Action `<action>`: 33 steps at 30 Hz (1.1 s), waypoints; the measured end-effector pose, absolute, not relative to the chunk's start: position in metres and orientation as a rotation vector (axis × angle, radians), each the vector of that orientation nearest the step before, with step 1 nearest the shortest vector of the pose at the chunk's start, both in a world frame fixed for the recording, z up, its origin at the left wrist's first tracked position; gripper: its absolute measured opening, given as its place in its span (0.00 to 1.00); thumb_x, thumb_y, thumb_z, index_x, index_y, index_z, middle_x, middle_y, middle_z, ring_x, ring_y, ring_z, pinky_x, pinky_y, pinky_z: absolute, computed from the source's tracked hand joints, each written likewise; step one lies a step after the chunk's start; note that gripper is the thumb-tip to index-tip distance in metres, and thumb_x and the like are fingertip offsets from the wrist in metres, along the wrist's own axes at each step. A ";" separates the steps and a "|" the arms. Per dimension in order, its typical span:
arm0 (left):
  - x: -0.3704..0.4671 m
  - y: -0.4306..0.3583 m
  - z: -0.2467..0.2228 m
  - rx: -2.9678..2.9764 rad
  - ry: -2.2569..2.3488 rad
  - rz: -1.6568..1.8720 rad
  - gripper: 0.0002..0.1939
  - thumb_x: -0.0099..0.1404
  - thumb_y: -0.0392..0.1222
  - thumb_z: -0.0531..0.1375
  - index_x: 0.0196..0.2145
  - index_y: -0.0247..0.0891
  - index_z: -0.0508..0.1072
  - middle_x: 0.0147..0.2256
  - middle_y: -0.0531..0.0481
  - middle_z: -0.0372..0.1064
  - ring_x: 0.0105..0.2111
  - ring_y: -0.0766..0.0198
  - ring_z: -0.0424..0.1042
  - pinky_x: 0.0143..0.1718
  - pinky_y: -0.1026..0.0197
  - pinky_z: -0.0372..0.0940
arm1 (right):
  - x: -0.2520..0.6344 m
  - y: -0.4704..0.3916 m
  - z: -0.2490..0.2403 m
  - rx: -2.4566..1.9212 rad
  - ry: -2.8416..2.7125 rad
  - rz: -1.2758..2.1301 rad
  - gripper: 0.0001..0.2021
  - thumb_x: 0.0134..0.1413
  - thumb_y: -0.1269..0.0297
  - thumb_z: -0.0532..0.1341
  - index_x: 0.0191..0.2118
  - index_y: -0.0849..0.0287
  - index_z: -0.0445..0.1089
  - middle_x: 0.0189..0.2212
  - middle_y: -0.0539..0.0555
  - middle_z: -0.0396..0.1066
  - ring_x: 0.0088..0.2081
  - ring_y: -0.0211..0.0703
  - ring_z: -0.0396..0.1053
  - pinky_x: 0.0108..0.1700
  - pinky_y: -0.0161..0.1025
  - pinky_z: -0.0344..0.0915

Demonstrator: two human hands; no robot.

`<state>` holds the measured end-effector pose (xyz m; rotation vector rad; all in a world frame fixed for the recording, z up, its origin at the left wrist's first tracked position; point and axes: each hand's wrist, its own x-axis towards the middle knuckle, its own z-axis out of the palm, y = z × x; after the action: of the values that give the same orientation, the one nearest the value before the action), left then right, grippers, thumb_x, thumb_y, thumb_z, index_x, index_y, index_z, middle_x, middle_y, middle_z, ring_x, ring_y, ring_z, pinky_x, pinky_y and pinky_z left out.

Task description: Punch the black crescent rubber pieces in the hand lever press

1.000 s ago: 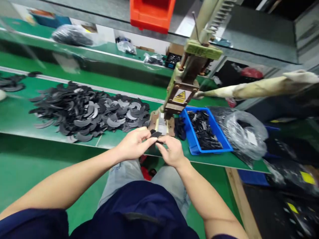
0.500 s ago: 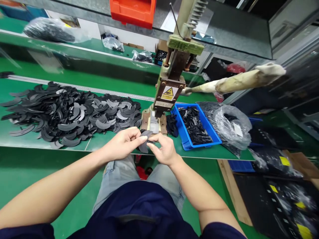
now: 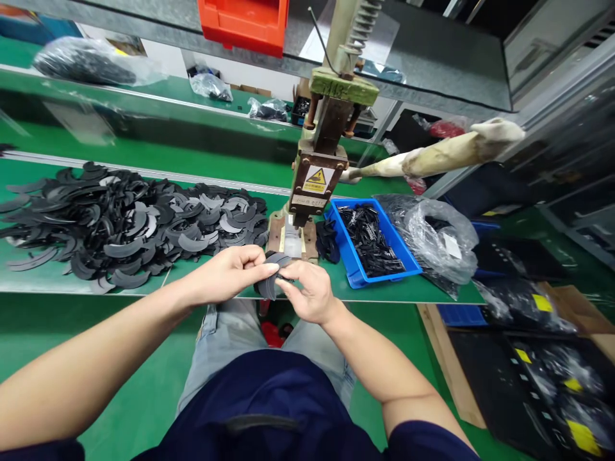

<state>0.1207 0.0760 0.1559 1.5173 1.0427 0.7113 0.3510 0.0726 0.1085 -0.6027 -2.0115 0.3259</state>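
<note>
My left hand [image 3: 233, 274] pinches a curved black plastic part [image 3: 267, 289] between thumb and fingers, just above the table's front edge. Close against it, my right hand [image 3: 311, 289] is closed, thumb and fingertips on a small dark piece [image 3: 287, 278] at the curved part's right side. Whether the two pieces are joined, I cannot tell. Right behind my hands stands a hand press [image 3: 314, 182] with a warning label, its ram over a metal fixture [image 3: 293, 240]. A large pile of similar curved black parts [image 3: 127, 234] spreads to the left.
A blue bin [image 3: 353, 272] of small black pieces sits right of the press, with dark parts [image 3: 327, 242] between. The press's wrapped lever [image 3: 432, 155] sticks out rightward. Beyond the bin lies a clear plastic bag [image 3: 444, 240]. An orange bin [image 3: 244, 25] hangs above.
The view has shifted slightly. Both hands stay together at the curved part, which has turned a little and now shows more of its ribbed face.
</note>
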 end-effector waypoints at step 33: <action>-0.369 0.118 0.122 1.046 2.942 0.662 0.31 0.71 0.44 0.60 0.66 0.25 0.70 0.62 0.23 0.71 0.63 0.36 0.70 0.65 0.39 0.63 | 0.372 0.082 0.079 -0.946 -2.220 0.443 0.08 0.65 0.56 0.65 0.44 0.53 0.78 0.40 0.56 0.84 0.40 0.45 0.85 0.44 0.33 0.82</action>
<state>-0.3685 0.1181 0.1222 1.0462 2.9425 0.6623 0.3720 0.0816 0.0794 -0.9459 -2.2196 0.4425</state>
